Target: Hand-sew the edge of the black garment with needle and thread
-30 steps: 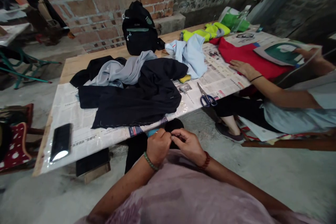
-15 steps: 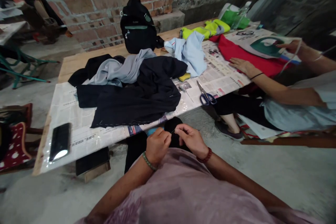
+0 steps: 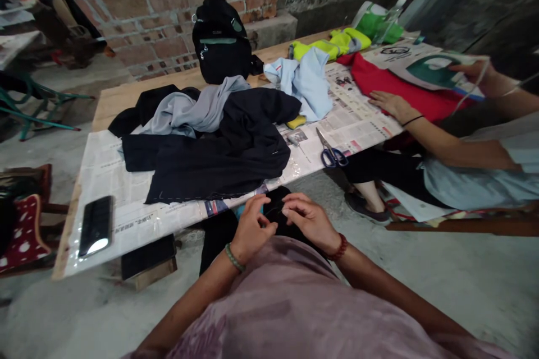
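Observation:
My left hand (image 3: 252, 226) is held over my lap with thumb and fingers apart, and I see nothing in it. Beside it, my right hand (image 3: 310, 223) is closed in a pinch, thumb against the bent fingers; whatever it may hold is too small to make out. A small gap separates the two hands. Just beyond them, on the newspaper-covered table (image 3: 126, 205), lies a black garment (image 3: 210, 165) with white stitches along its near edge. Blue-handled scissors (image 3: 331, 151) lie to the right of it, blades pointing away from me.
A phone (image 3: 96, 226) lies at the table's left end. Grey cloth (image 3: 193, 109), a light blue garment (image 3: 305, 87) and a black backpack (image 3: 221, 39) are farther back. At right, another person's hand (image 3: 391, 105) rests on red fabric (image 3: 379, 81); their other hand holds an iron (image 3: 433, 71).
My left hand has opened from a closed fist and drawn slightly away from my right. The right hand stays pinched. The other person's iron has shifted slightly.

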Motion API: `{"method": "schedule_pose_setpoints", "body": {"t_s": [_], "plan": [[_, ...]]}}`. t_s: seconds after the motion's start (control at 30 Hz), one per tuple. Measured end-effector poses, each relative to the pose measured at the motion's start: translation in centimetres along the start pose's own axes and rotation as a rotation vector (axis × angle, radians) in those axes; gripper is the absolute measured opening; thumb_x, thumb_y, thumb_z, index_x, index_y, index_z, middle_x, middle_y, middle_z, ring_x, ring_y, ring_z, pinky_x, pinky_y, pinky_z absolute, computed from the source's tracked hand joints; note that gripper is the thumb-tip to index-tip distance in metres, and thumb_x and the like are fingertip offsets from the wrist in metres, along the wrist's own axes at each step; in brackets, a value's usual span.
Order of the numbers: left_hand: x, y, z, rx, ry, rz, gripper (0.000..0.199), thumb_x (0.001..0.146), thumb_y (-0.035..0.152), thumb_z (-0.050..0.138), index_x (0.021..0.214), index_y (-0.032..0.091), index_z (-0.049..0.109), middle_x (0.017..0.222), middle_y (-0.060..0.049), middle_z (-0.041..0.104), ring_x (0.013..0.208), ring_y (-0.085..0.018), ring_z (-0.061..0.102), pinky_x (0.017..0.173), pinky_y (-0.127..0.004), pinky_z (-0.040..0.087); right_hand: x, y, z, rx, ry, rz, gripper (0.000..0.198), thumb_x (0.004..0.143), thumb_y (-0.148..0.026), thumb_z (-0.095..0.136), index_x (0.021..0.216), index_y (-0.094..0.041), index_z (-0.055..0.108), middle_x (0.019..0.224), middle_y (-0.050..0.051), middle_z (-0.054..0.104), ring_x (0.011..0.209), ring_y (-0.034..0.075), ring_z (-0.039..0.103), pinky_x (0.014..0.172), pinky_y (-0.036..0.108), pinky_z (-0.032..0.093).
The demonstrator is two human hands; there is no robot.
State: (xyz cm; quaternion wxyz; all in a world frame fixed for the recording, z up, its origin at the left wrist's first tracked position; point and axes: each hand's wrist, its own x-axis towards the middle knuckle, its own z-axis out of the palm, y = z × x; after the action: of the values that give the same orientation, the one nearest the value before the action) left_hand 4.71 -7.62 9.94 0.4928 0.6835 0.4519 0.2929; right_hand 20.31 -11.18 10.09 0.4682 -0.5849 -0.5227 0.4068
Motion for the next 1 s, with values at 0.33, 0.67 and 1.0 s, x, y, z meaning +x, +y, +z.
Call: {"method": "schedule_pose_setpoints", "body": {"t_s": [0.33, 0.67, 1.0], "plan": [[-0.3, 1.4, 0.6, -0.075, -0.049, -0.058, 0.042, 0.065, 0.011, 0.053, 0.106, 0.020, 0.049, 0.101, -0.004, 0.059, 0.042, 0.000, 0.044, 0.040, -0.014, 0.036, -0.3, -0.3, -0.2, -0.147, -0.032, -0.116, 0.013, 0.076, -0.024, 0.051, 0.070, -0.019, 0.062, 0.092, 0.006, 0.054, 0.088, 0.015, 0.053, 0.076, 0.029, 0.045], [-0.1, 1.7, 1.0, -0.199, -0.046, -0.270, 0.014, 0.070, 0.027, 0.052, 0.066, 0.015, 0.058, 0.043, 0.006, 0.047, 0.034, -0.004, 0.040, 0.035, -0.016, 0.030, -0.3, -0.2, -0.4, -0.031, -0.046, -0.013, 0.017, 0.075, -0.031, 0.053, 0.068, -0.018, 0.062, 0.093, 0.006, 0.054, 0.071, 0.012, 0.054, 0.056, 0.023, 0.047], [0.3, 0.3, 0.5, -0.478, -0.112, -0.429, 0.021, 0.068, 0.034, 0.057, 0.068, 0.013, 0.056, 0.049, 0.003, 0.054, 0.030, -0.002, 0.034, 0.032, -0.015, 0.019, 1.3, 5.2, -3.2, -0.238, -0.034, 0.293, 0.034, 0.074, -0.039, 0.050, 0.100, -0.016, 0.054, 0.063, 0.001, 0.060, 0.043, 0.010, 0.051, 0.043, 0.021, 0.037]]}}
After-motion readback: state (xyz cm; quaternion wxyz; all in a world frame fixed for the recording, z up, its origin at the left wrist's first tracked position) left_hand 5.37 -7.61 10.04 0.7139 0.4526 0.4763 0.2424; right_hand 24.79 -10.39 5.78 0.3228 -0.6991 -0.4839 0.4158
